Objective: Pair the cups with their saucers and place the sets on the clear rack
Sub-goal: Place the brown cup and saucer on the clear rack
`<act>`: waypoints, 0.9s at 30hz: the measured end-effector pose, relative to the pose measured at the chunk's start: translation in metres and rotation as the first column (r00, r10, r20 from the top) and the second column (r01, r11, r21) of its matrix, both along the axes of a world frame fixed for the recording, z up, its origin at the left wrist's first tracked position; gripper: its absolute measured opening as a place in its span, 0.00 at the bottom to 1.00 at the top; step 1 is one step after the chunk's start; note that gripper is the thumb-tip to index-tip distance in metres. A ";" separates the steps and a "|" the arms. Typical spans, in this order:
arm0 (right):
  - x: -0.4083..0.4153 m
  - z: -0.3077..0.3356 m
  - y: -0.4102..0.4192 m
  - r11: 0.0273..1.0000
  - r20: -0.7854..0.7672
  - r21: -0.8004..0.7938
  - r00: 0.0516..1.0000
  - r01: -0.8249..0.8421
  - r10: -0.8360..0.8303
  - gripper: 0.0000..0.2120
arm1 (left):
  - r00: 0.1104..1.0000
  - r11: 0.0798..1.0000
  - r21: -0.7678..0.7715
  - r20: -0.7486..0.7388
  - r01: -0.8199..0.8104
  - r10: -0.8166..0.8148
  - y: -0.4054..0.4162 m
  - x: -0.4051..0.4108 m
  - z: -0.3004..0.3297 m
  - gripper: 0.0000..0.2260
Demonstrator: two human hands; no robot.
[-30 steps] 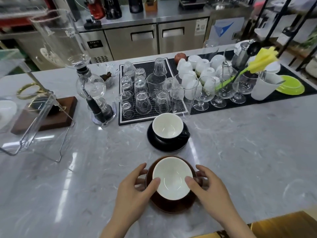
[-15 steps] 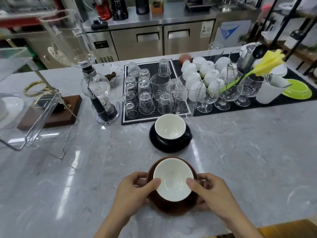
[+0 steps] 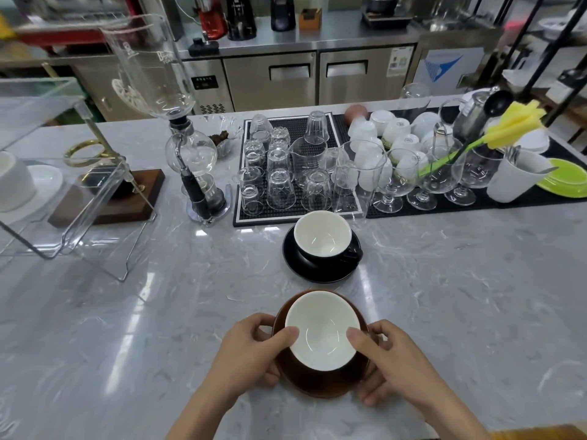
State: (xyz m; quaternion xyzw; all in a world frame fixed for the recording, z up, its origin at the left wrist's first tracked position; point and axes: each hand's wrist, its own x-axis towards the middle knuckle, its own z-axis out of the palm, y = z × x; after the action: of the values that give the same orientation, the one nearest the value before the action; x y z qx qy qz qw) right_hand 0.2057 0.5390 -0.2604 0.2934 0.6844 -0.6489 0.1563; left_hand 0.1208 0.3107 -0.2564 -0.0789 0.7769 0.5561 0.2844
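Observation:
A brown cup (image 3: 322, 336) with a white inside sits on a brown saucer (image 3: 320, 384) near the counter's front edge. My left hand (image 3: 251, 357) grips the set from the left, thumb on the cup's rim and fingers under the saucer. My right hand (image 3: 390, 365) holds it the same way from the right. Behind it a black cup (image 3: 322, 238) stands on a black saucer (image 3: 317, 269). The clear rack (image 3: 63, 173) stands at the far left, with a white cup (image 3: 14, 181) on a white saucer (image 3: 44, 179) on it.
A glass siphon brewer (image 3: 187, 147) stands between the rack and a black mat (image 3: 287, 214) crowded with upturned glasses. Stemmed glasses, white cups and green plates (image 3: 568, 182) line the back right. The marble counter (image 3: 460, 296) spreads right of the cups.
Both hands have closed further round the brown cup and saucer, fingers now tucked under the saucer's edge. The view has shifted slightly left, showing more of the rack.

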 end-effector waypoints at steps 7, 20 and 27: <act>-0.002 -0.004 0.000 0.998 -0.030 0.041 0.999 -0.037 0.038 0.32 | 0.999 0.999 -0.031 -0.026 0.036 -0.037 0.000 0.005 -0.006 0.23; -0.009 0.006 -0.020 0.995 -0.109 0.099 0.994 -0.016 0.027 0.33 | 0.967 0.989 0.005 -0.211 -0.149 0.146 -0.008 0.013 -0.005 0.14; -0.033 0.028 -0.041 0.991 -0.179 0.123 0.981 -0.057 0.079 0.30 | 0.940 0.970 0.086 -0.241 -0.226 0.241 -0.034 0.006 0.014 0.17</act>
State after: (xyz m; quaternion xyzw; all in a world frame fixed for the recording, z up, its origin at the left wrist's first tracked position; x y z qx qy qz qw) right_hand 0.1731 0.4982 -0.2320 0.2173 0.7425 -0.6261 0.0970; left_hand 0.1268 0.2766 -0.2428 -0.0918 0.7755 0.6133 0.1186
